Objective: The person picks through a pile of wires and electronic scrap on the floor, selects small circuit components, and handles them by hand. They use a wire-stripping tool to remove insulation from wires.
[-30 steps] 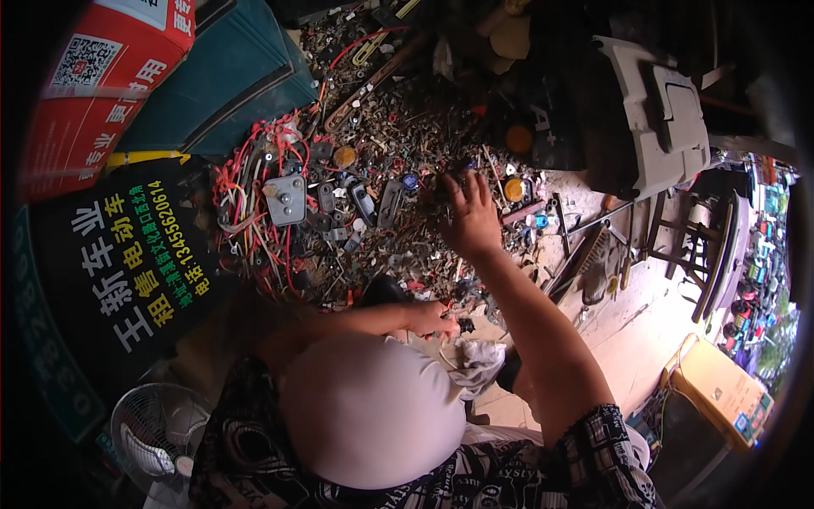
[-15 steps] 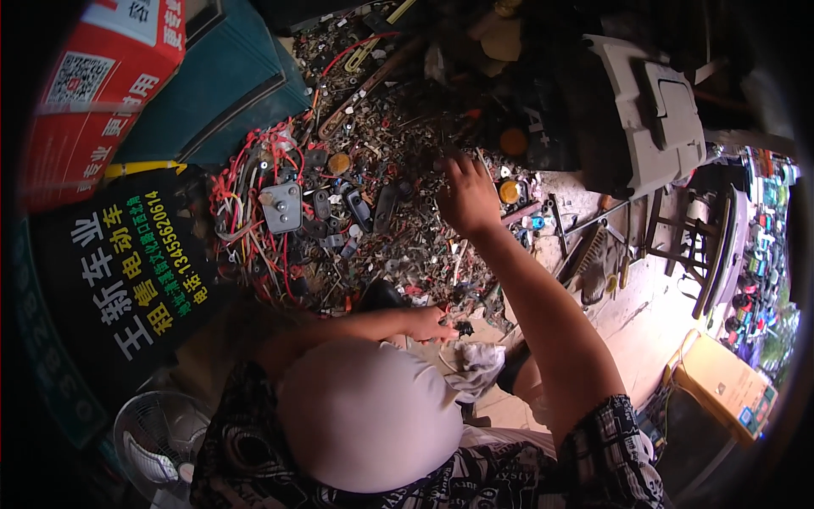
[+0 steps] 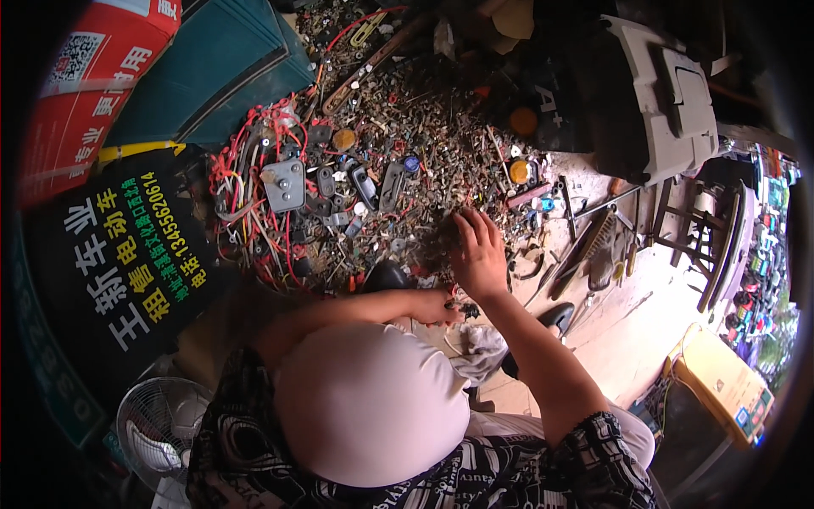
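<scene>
My right hand (image 3: 479, 259) lies over the heap of small metal and plastic parts (image 3: 454, 153), fingers bent and slightly apart; what is beneath its fingertips is hidden. Just below it and to the left, my left hand (image 3: 431, 307) is closed on a small dark object with a red part (image 3: 466, 311). Beside the hands are a black rounded object (image 3: 383, 274) and a crumpled pale cloth (image 3: 483, 352). Farther left in the heap sit a tangle of red wires (image 3: 242, 153), a grey metal plate with posts (image 3: 285, 188) and an orange round piece (image 3: 520, 171).
A red box (image 3: 93, 127), teal case (image 3: 216, 93) and black printed sheet (image 3: 110, 280) line the left. A fan (image 3: 161, 433) stands lower left. Right are a pale plastic panel (image 3: 666, 110), long tools (image 3: 593, 246), a metal stand (image 3: 691, 229) and a cardboard box (image 3: 712, 377).
My right hand has moved back from deeper in the heap toward my body, closer to my left hand. The left hand has shifted slightly upward and still grips the small object.
</scene>
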### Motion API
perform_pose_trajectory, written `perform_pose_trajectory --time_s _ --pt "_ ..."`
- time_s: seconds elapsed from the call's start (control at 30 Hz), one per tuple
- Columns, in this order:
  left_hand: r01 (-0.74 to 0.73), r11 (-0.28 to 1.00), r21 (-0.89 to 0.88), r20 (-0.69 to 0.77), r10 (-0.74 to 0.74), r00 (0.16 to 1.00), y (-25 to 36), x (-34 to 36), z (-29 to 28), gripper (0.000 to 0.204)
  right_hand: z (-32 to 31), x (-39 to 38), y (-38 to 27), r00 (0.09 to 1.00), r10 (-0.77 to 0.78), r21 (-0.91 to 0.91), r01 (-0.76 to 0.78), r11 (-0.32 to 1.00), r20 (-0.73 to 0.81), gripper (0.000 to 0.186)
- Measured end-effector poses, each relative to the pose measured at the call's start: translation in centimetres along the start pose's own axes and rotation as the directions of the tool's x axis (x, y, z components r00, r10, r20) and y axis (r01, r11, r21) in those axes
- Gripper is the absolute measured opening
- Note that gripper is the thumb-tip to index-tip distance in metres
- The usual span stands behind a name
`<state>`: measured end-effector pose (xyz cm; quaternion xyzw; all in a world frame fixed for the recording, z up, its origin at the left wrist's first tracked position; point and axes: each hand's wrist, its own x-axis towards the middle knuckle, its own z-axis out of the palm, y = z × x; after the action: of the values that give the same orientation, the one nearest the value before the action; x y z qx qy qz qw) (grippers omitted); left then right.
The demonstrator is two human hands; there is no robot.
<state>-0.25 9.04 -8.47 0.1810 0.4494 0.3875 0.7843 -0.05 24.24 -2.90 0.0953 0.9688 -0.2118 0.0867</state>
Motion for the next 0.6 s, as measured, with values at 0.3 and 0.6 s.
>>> perform_pose_trajectory --time_s 0.3,0.6 --pt "0.018 1.0 0.004 0.014 -0.018 1.0 -0.6 0.4 -0.3 0.038 0.4 -1.4 1.4 0.994 0.026 0.154 -0.01 0.988 -0.104 0.034" --pt "0.005 0.96 -0.28 -0.111 -0.037 0.993 0.9 -0.5 -0.8 0.029 -0.2 -1.0 2.5 0.995 -0.042 -0.063 0.037 0.997 -0.093 0.017"
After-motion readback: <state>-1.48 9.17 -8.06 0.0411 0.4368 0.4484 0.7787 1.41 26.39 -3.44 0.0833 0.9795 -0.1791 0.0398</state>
